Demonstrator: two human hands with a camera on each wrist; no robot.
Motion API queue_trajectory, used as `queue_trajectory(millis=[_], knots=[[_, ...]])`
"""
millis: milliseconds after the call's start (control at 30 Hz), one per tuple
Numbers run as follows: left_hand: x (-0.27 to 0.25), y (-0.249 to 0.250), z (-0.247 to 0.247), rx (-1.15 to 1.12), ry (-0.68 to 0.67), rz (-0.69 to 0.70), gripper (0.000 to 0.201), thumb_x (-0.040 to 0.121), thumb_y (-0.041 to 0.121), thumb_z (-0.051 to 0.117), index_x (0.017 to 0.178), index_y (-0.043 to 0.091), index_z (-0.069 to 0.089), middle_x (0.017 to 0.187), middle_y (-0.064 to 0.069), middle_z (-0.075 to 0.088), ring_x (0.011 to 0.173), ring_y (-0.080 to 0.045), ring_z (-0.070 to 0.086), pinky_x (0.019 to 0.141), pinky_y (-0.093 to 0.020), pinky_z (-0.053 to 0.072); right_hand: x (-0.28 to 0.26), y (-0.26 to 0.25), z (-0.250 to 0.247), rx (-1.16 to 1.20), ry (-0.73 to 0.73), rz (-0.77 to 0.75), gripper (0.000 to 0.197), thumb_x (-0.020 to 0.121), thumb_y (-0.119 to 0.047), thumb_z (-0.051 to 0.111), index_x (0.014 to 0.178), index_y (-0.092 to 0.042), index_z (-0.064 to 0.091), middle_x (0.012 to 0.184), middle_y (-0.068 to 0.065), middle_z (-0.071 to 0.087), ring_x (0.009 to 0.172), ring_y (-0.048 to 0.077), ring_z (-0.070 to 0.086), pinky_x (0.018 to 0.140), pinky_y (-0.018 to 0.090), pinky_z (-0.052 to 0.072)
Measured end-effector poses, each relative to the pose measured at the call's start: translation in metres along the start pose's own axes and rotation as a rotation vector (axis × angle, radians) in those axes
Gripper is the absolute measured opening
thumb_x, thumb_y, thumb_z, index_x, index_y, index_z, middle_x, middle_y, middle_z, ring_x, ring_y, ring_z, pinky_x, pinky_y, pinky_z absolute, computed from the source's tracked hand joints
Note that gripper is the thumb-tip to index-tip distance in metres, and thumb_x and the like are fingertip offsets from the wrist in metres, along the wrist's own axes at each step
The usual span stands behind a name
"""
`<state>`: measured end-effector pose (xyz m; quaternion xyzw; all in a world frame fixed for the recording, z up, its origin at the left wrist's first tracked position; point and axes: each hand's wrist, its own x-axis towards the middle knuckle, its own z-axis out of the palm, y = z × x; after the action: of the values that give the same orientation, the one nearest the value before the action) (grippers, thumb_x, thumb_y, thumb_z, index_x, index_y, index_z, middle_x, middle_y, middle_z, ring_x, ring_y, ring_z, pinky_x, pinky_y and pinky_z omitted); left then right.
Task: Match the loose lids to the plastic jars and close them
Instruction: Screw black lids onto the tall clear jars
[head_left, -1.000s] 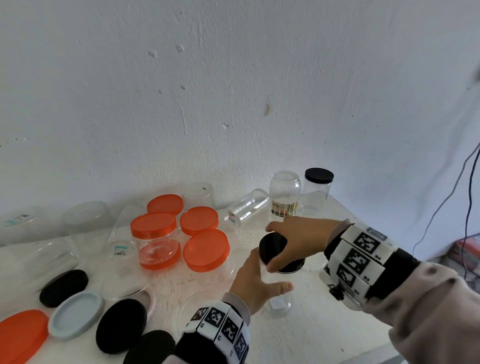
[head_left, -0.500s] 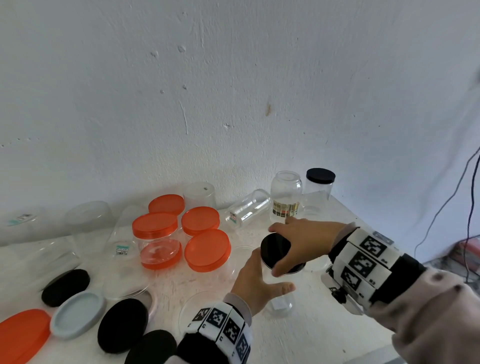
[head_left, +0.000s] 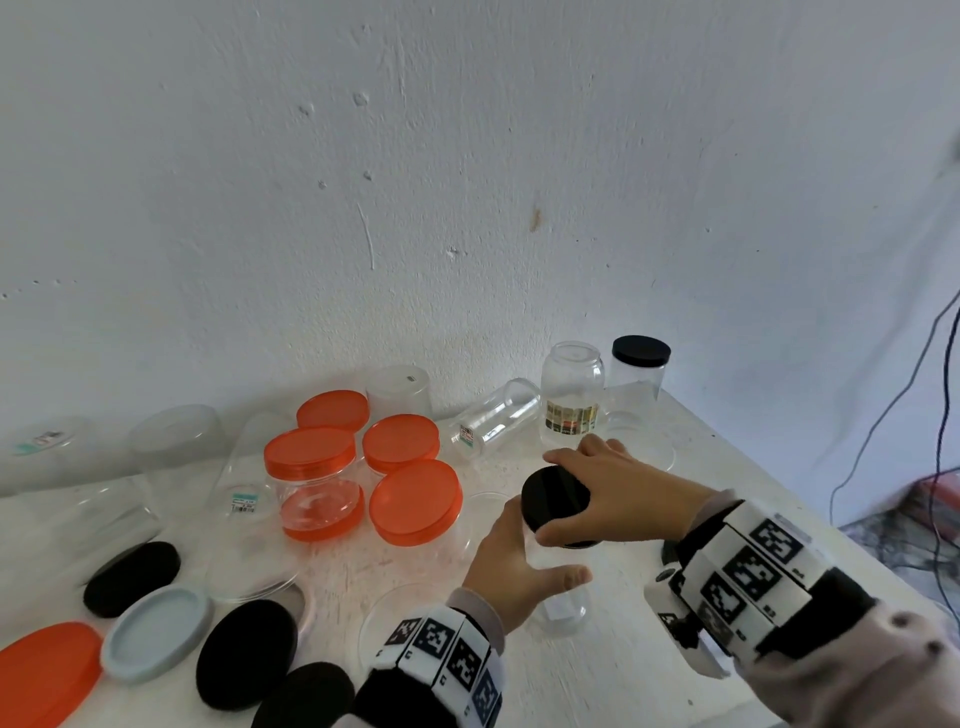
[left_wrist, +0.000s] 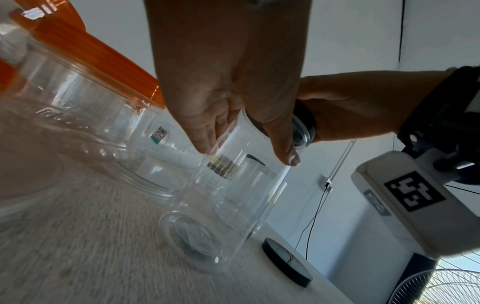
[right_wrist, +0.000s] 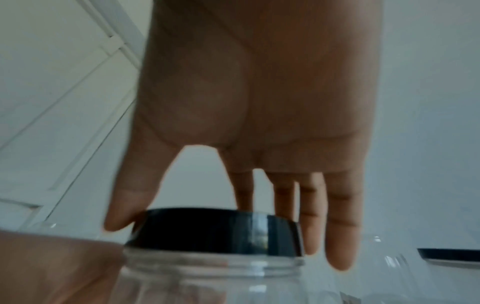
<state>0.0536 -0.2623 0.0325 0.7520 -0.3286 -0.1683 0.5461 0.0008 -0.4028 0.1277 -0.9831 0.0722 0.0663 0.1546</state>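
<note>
Little shifted since a second ago: both hands in the same place, right hand (head_left: 618, 493) only slightly turned on the black lid (head_left: 555, 498).

Holding a clear jar (left_wrist: 233, 197) upright on the white worktop (head_left: 597, 686): left hand (head_left: 511, 564), fingers (left_wrist: 205, 142) and thumb wrapped round its wall. Right-hand fingers (right_wrist: 340, 226) and thumb curled over the lid's rim, lid sitting on the jar mouth, thread still showing below it. Probably mid-twist; best done by keeping the lid level, pressing lightly, bracing the jar against spinning.

Just left: tall jars with orange lids (head_left: 415, 501), close enough to bump. Behind: an open labelled jar (head_left: 571, 400), a toppled one (head_left: 493, 418), a black-capped one (head_left: 640, 364). Front left: loose black lids (head_left: 247, 652), a grey lid (head_left: 156, 631).
</note>
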Motion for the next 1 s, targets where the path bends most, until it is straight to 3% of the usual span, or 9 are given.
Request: queue_trajectory(millis=[67,167,367,500,633,700,867,1000], knots=[[0.0,0.0,-0.001,0.0,0.001,0.001,0.085,0.065,0.041,0.082,0.136,0.024,0.037,0.13,0.007,0.05,0.119,-0.009,0.046,0.095,-0.021,0.035,-0.001,0.003,-0.003,0.068,-0.064,-0.062,0.091,0.077,-0.049,0.07,0.15,-0.03,0.02,0.138,-0.007,0.028,0.127,0.014,0.024,0.103,0.028,0.034],[0.0,0.001,-0.001,-0.003,0.008,0.002,0.088,0.062,0.043,0.08,0.137,0.024,0.037,0.131,0.007,0.05,0.119,-0.009,0.046,0.094,-0.019,0.035,0.0,0.005,-0.003,0.096,-0.041,-0.103,0.085,0.077,-0.044,0.072,0.148,-0.029,0.028,0.131,-0.011,0.036,0.123,0.011,0.031,0.101,0.026,0.034],[0.0,0.001,0.001,0.011,0.017,-0.024,0.08,0.069,0.034,0.082,0.136,0.024,0.037,0.129,0.007,0.052,0.119,-0.011,0.048,0.099,-0.023,0.039,-0.001,0.004,0.01,0.033,0.117,0.0,0.085,0.071,-0.071,0.062,0.14,-0.028,0.039,0.117,-0.008,0.038,0.111,0.01,0.031,0.085,0.024,0.034],[0.0,0.001,0.001,0.01,0.01,-0.03,0.078,0.07,0.034,0.082,0.134,0.025,0.038,0.128,0.008,0.052,0.119,-0.01,0.047,0.095,-0.018,0.036,-0.001,-0.001,0.019,-0.021,0.193,0.068,0.089,0.07,-0.08,0.053,0.137,-0.022,0.041,0.119,-0.005,0.036,0.115,0.014,0.032,0.088,0.026,0.039],[-0.002,0.003,0.0,-0.013,0.003,-0.022,0.079,0.07,0.031,0.082,0.135,0.022,0.038,0.131,0.005,0.051,0.121,-0.011,0.047,0.103,-0.027,0.038,-0.002,0.006,0.008,0.1,0.02,-0.066,0.086,0.077,-0.053,0.067,0.148,-0.024,0.028,0.137,-0.008,0.03,0.123,0.01,0.024,0.096,0.022,0.03],[-0.002,0.003,-0.001,-0.015,0.005,-0.011,0.081,0.07,0.031,0.083,0.136,0.021,0.037,0.131,0.005,0.05,0.122,-0.011,0.046,0.104,-0.029,0.038,-0.002,0.006,0.003,0.106,-0.006,-0.116,0.084,0.078,-0.045,0.069,0.149,-0.027,0.028,0.137,-0.011,0.032,0.122,0.007,0.026,0.096,0.02,0.029],[-0.002,0.002,0.0,-0.016,0.006,-0.01,0.079,0.07,0.032,0.082,0.135,0.024,0.038,0.129,0.007,0.052,0.12,-0.01,0.048,0.097,-0.021,0.039,-0.003,0.0,0.003,0.017,0.046,-0.075,0.077,0.078,-0.06,0.063,0.143,-0.03,0.035,0.124,-0.009,0.038,0.113,0.01,0.03,0.089,0.023,0.033],[-0.001,0.0,0.0,-0.036,0.005,-0.009,0.078,0.07,0.031,0.083,0.134,0.027,0.039,0.126,0.009,0.053,0.116,-0.006,0.049,0.082,-0.006,0.037,-0.004,-0.011,0.006,-0.13,0.088,0.006,0.075,0.079,-0.071,0.051,0.138,-0.027,0.038,0.123,0.0,0.037,0.114,0.017,0.032,0.089,0.028,0.041]])
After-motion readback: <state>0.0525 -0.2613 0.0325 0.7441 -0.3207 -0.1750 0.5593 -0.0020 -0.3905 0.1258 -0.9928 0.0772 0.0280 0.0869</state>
